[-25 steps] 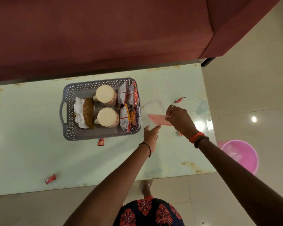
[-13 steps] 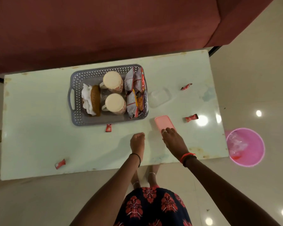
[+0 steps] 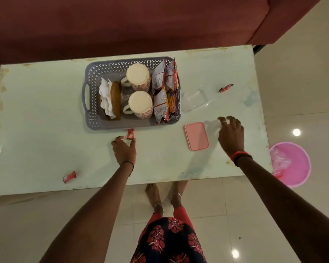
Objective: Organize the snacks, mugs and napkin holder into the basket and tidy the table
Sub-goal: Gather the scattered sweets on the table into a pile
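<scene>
Beside the basket [image 3: 95, 118], our spread left hand [image 3: 124, 149] nears a red wrapper [image 3: 130, 134]; a careless pinch could flick it off the table [image 3: 36, 120].

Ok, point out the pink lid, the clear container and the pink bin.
pink lid [image 3: 196, 136], head view, middle of its flat top.
clear container [image 3: 195, 100], head view, its transparent base.
pink bin [image 3: 300, 164], head view, inner wall.

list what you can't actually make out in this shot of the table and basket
- Head view: the red wrapper seen earlier near the right hand is not visible; the hand may cover it.
- Printing on the snack packets is too small to read.
- The mugs stand upside down, hiding their insides.
- The napkin holder has its base hidden by napkins and the basket wall.
- The pink bin has its contents blurred.
</scene>
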`<state>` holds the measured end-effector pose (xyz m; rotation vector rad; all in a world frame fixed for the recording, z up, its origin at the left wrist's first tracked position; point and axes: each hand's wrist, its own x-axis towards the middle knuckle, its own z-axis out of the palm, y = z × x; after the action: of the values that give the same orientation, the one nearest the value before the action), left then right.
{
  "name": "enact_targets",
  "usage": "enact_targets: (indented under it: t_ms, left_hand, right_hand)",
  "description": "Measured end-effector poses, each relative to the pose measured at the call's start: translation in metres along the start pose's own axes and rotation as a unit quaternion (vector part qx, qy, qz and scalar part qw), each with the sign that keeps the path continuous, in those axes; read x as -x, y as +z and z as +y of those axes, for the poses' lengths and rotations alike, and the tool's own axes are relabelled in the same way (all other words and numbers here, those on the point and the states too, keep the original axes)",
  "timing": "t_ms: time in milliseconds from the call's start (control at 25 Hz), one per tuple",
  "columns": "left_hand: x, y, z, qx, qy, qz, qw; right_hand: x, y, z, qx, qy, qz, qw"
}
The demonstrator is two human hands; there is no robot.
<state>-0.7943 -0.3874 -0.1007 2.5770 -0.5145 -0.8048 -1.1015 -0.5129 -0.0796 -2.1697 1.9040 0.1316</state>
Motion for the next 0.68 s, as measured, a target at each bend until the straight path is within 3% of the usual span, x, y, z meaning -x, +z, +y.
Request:
enact_targets:
  t_ms: [200, 680]
  left_hand:
    - [-0.018, 0.005, 0.004, -0.050, 0.025, 0.009, 0.998]
    - [-0.013, 0.002, 0.020, 0.038, -0.038, -0.025, 0.998]
  right_hand:
    - [-0.003, 0.007, 0.019, 0.000, 0.056, -0.052, 0.997]
    - [-0.014, 0.010, 0.019, -0.055, 0.056, -0.065, 0.995]
